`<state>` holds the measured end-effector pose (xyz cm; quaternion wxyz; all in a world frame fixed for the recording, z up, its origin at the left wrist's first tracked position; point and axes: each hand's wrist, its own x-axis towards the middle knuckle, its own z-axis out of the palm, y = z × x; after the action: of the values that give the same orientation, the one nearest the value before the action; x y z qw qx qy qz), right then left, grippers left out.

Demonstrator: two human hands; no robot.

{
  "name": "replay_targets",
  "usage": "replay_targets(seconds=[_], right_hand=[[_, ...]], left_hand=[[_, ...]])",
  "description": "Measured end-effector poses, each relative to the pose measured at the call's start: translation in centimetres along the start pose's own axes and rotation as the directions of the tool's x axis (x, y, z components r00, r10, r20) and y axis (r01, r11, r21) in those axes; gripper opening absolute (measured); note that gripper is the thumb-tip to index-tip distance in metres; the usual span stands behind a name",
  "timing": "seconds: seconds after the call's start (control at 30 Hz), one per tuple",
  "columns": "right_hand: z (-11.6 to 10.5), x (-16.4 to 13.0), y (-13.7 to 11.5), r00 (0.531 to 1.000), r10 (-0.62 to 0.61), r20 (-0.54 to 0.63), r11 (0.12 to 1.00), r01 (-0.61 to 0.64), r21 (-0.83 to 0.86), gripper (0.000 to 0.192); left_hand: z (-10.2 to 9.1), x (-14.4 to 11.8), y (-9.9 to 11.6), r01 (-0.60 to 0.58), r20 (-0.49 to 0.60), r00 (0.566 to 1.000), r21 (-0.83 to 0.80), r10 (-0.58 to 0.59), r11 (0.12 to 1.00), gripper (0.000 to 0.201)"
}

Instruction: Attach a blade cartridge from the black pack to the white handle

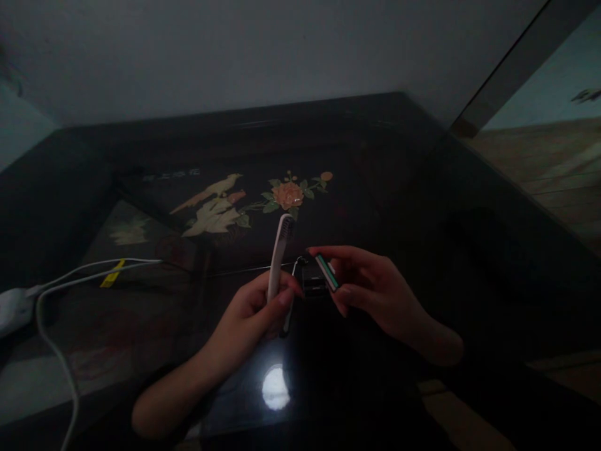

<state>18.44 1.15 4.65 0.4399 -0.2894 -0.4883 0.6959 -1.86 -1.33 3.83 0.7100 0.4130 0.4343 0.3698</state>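
My left hand (258,310) is closed around a white toothbrush (278,254), held nearly upright with its dark bristles at the top. Beside it, a slim pale stick with a dark lower end (287,321) runs behind my left fingers; it looks like a razor handle, but dimness hides its details. My right hand (366,282) pinches a small razor cartridge (327,272) with a green strip, tilted between thumb and forefinger. Between both hands is a small dark, glossy case (314,287); I cannot tell whether either hand touches it.
Under my hands is a dark glossy table (375,207) with an inlaid bird and flower picture (287,195). White cables (61,357) with a yellow tag (113,274) run from a white plug block (16,310) at left. A pale wall (225,56) rises behind the table.
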Motion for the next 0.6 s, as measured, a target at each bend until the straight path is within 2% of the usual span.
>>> replay_targets(seconds=[0.13,0.33,0.6], right_hand=[[0.16,0.09,-0.12,0.993,0.089,0.078,0.995,-0.085,-0.045,0.039],[0.29,-0.03,0.00,0.975,0.185,0.127,0.976,-0.166,-0.143,0.048],[0.27,0.00,0.45,0.958,0.218,0.189,0.966,-0.185,-0.179,0.046]], left_hand=[[0.29,0.15,0.39,0.048,-0.015,0.999,-0.084,-0.050,0.995,0.030],[0.57,0.07,0.46,0.120,0.044,0.992,-0.162,-0.115,0.979,0.032],[0.76,-0.20,0.45,0.136,0.047,0.991,-0.218,-0.129,0.966,0.031]])
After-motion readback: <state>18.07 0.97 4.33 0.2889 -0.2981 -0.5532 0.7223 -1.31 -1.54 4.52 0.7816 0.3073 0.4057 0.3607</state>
